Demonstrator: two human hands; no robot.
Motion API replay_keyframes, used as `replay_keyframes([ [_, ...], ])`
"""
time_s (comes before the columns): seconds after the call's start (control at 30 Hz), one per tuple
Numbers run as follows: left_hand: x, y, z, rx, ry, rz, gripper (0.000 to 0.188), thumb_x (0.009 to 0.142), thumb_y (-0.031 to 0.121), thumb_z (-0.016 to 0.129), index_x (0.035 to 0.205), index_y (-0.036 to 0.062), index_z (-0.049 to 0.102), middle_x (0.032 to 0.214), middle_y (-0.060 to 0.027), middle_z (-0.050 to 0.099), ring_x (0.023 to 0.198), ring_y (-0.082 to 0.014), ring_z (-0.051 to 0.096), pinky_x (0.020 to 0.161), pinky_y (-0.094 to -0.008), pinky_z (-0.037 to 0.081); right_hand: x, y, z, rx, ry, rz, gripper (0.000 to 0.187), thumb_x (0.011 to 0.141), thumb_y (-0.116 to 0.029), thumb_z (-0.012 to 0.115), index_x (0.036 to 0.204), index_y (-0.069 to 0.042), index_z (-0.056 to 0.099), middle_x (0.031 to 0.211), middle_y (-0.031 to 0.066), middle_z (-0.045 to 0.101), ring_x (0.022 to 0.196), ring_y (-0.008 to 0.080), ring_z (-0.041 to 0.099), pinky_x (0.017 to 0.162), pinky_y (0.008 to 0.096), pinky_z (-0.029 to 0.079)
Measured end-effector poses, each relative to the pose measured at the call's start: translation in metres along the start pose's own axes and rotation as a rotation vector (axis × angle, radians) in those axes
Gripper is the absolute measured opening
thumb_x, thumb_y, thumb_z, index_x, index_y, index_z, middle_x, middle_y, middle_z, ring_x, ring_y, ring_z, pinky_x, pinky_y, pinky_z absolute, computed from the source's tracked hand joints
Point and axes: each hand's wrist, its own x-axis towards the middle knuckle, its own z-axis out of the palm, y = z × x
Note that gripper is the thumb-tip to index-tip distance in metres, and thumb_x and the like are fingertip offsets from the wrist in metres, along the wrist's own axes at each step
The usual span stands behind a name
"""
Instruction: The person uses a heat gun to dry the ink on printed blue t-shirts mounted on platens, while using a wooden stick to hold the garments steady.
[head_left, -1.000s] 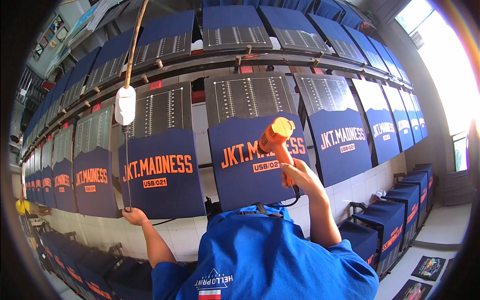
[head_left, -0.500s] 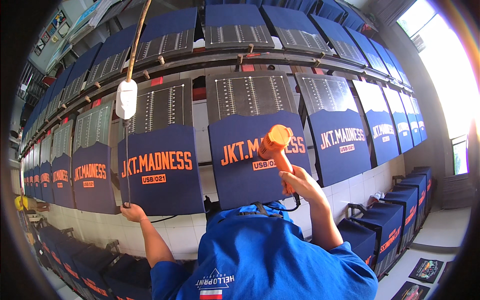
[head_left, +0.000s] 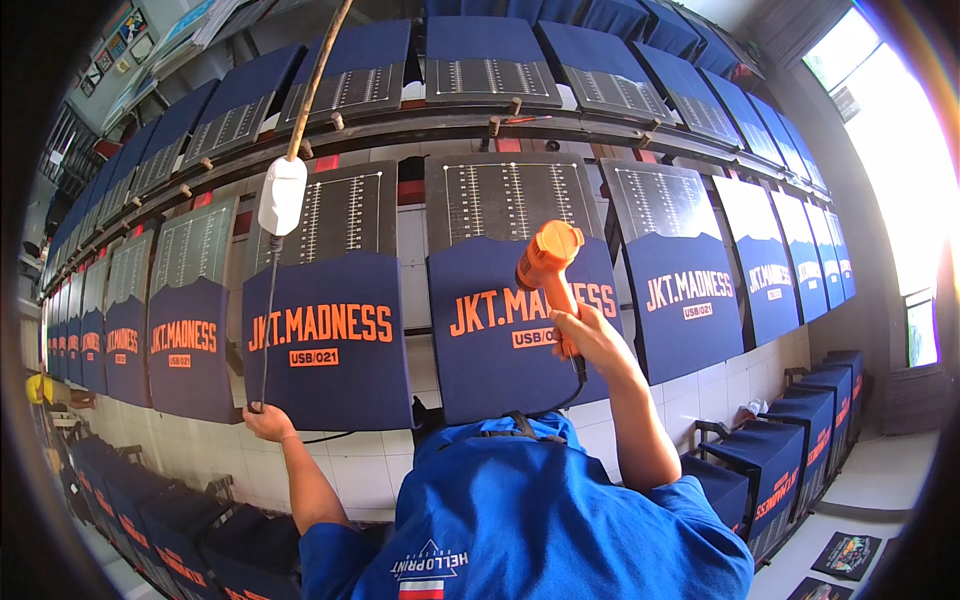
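My right hand (head_left: 590, 340) is closed round the handle of an orange hair dryer (head_left: 552, 248). The dryer hangs above a navy shirt (head_left: 480, 375) with orange lettering, stretched over a dark board, and covers part of the print. A black cord (head_left: 266, 340) runs down from a white plug socket (head_left: 283, 197) on a wooden stick (head_left: 318, 80). My left hand (head_left: 268, 422) pinches this cord at the lower left corner of the neighbouring printed shirt (head_left: 335, 390). Its fingertips are partly hidden.
More printed navy shirts on boards (head_left: 183, 375) stretch away on both sides. Behind them runs a dark rail (head_left: 400, 122) with wooden pegs, and a second row of boards (head_left: 487, 50). Another row of shirts (head_left: 775, 455) stands behind me. A bright window (head_left: 880, 120) is at right.
My right hand has lifted the hair dryer a little farther away over the shirt. The stick and plug socket have swung slightly right. My left hand keeps its grip on the cord.
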Motion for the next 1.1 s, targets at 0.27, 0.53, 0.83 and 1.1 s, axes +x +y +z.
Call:
replay_keyframes([
  [0.27, -0.006, 0.007, 0.001, -0.011, -0.021, -0.037, 0.045, 0.103, 0.034, 0.043, 0.132, 0.0002, 0.054, 0.133, -0.0217, 0.055, 0.118, -0.041, 0.056, 0.101, -0.0521, 0.046, -0.008, -0.004, 0.006, -0.028, -0.079, 0.064, 0.03, 0.098, -0.03, 0.057, 0.086, -0.002, 0.058, 0.066, 0.005, 0.061, 0.056, 0.0118, 0.06, 0.053, 0.0261, 0.046],
  [0.53, 0.003, -0.006, -0.001, -0.012, 0.021, 0.025, 0.044, 0.103, 0.034, 0.044, 0.129, 0.0007, 0.055, 0.13, -0.0209, 0.057, 0.117, -0.0408, 0.056, 0.1, -0.052, 0.045, -0.012, -0.011, 0.006, -0.074, -0.126, 0.105, 0.027, 0.097, -0.028, 0.059, 0.091, -0.001, 0.056, 0.069, 0.004, 0.06, 0.059, 0.0123, 0.062, 0.054, 0.0265, 0.049],
  [0.83, -0.004, 0.007, -0.006, -0.035, -0.023, -0.038, 0.046, 0.103, 0.032, 0.043, 0.132, -0.0016, 0.053, 0.132, -0.0221, 0.055, 0.118, -0.0414, 0.056, 0.101, -0.0518, 0.045, -0.039, 0.0, 0.008, -0.016, -0.139, 0.168, 0.029, 0.096, -0.028, 0.061, 0.093, 0.001, 0.055, 0.074, 0.0046, 0.061, 0.063, 0.0126, 0.065, 0.056, 0.0265, 0.053],
  [1.1, -0.004, 0.008, -0.004, -0.02, -0.016, -0.035, 0.045, 0.103, 0.031, 0.044, 0.132, -0.0018, 0.053, 0.131, -0.0216, 0.056, 0.118, -0.0416, 0.056, 0.101, -0.0511, 0.045, -0.029, -0.006, 0.024, -0.071, -0.178, 0.148, 0.03, 0.096, -0.027, 0.061, 0.094, 0.002, 0.056, 0.073, 0.0051, 0.061, 0.062, 0.0134, 0.064, 0.055, 0.0277, 0.052],
])
